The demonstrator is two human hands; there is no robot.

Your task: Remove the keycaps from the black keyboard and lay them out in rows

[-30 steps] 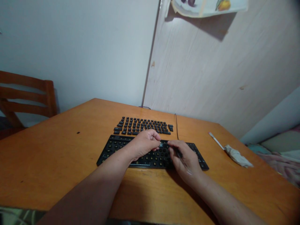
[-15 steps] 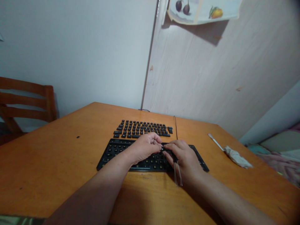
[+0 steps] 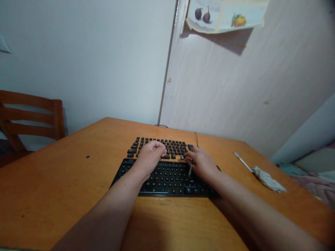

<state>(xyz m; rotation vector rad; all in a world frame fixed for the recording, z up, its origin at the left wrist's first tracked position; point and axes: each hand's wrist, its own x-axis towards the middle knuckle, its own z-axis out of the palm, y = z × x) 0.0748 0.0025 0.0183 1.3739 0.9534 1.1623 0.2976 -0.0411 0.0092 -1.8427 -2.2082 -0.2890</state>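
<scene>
A black keyboard (image 3: 162, 179) with most of its keycaps off lies on the table in front of me. Behind it the loose black keycaps (image 3: 175, 148) are laid out in rows. My right hand (image 3: 200, 162) is closed around a wire keycap puller (image 3: 190, 170), whose thin wires hang below the fingers. Its thumb and fingertips are at a keycap (image 3: 182, 157) in the nearest row. Curled fingers close my left hand (image 3: 151, 155) above the keyboard's back edge and the front keycaps; whatever is between them is hidden.
On the right of the wooden table (image 3: 78, 195) lie a white brush (image 3: 243, 162) and a crumpled cloth (image 3: 268, 179). One small dark piece (image 3: 87, 157) lies at left. A cable (image 3: 196, 138) runs toward the wall. A wooden chair (image 3: 34, 115) stands at the left.
Both hands have moved away from me, off the middle of the keyboard toward the keycap rows. They have drawn apart, the left hand going left. The right hand still holds the keycap puller.
</scene>
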